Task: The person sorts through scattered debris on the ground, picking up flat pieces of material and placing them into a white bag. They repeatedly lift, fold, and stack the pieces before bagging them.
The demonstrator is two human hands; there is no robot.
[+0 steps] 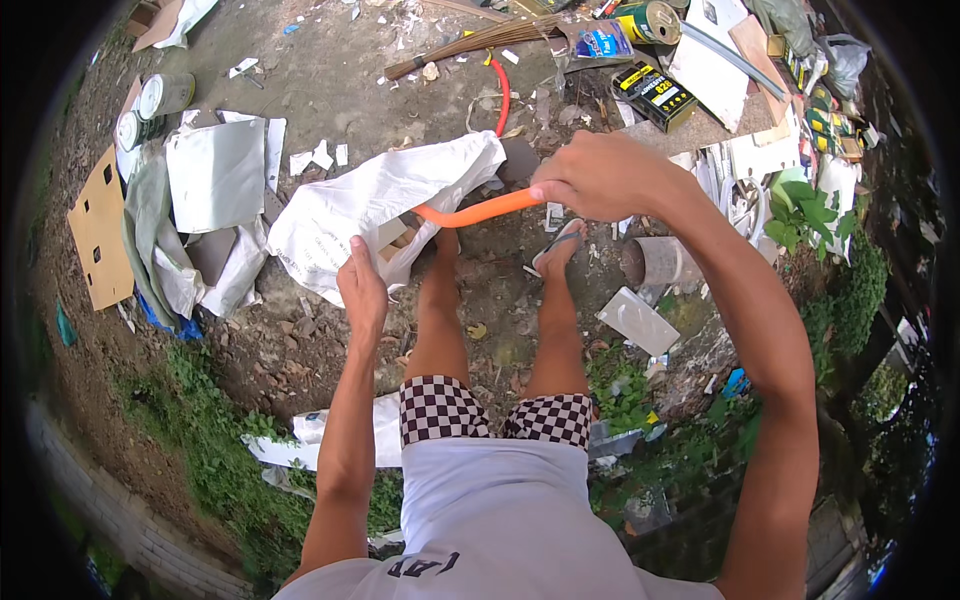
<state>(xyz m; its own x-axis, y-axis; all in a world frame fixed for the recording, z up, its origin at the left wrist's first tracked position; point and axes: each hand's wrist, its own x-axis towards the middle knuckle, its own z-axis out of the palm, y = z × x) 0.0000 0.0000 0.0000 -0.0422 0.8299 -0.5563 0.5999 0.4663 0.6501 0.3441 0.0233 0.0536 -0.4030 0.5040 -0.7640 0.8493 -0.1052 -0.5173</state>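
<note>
In front of me a white woven sack [340, 205] lies slanted with its mouth toward my legs. My left hand [363, 290] is closed on the near edge of the mouth, thumb up. Brown and pale flat pieces [398, 245] show inside the opening. A bent orange tube [490, 209] runs from the sack's mouth up to my right hand [608, 175], which grips its right end. Where the tube's other end lies inside the sack is hidden. A red-orange tube [503, 98] curves on the ground just beyond the sack.
Around me is littered soil. A stick broom [480, 45], a black-and-yellow can [655, 97] and boards lie ahead. White sheet [215, 170], brown cardboard [100, 235] and cans [165, 95] sit left. A cylinder [665, 262] and pale slab [638, 321] lie near my right foot.
</note>
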